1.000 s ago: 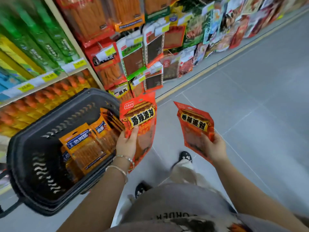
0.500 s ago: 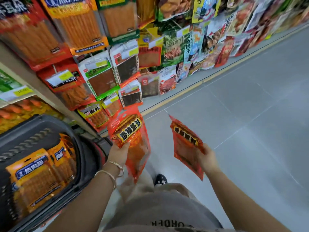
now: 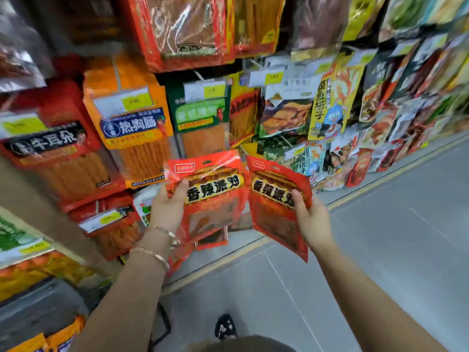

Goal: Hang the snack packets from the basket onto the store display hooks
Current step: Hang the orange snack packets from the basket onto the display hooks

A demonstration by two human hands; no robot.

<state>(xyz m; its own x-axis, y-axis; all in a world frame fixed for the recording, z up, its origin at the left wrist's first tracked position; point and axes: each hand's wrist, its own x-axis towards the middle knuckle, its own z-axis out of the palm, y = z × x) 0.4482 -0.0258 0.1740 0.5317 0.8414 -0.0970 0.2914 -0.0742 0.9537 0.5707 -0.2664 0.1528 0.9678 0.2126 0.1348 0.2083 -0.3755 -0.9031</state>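
The left hand (image 3: pixel 166 209) pinched one red snack packet (image 3: pixel 215 196) and the right hand (image 3: pixel 313 219) gripped another red packet (image 3: pixel 275 212), both raised before the display hooks' hanging packets (image 3: pixel 134 138)

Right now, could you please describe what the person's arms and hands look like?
The left forearm and right forearm are bare, without sleeves or gloves. The left wrist carries two thin metal bangles, one close behind the left hand. The right hand and wrist show no jewellery.
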